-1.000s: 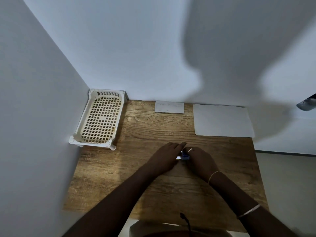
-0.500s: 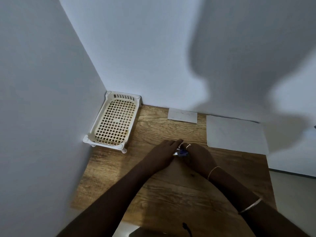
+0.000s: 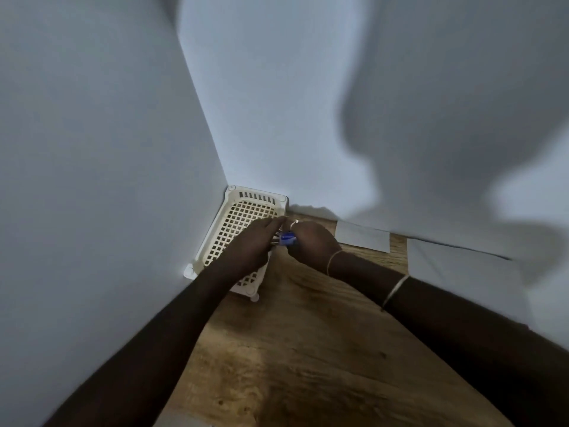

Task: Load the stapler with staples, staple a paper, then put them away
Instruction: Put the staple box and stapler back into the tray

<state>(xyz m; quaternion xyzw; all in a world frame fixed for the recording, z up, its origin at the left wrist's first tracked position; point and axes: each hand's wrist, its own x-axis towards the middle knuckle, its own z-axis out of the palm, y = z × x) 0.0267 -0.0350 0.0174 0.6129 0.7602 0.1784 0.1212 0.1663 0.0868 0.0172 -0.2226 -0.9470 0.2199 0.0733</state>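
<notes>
Wood-grain table (image 3: pixel 308 349) bearing a white lattice basket (image 3: pixel 237 220) in the corner, a small card (image 3: pixel 361 238), a paper sheet (image 3: pixel 455 266).

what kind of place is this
Probably a small desk nook in a home or office: a wood-grain tabletop pushed into a corner of plain white walls, holding a cream plastic lattice tray and white paper sheets.
</notes>
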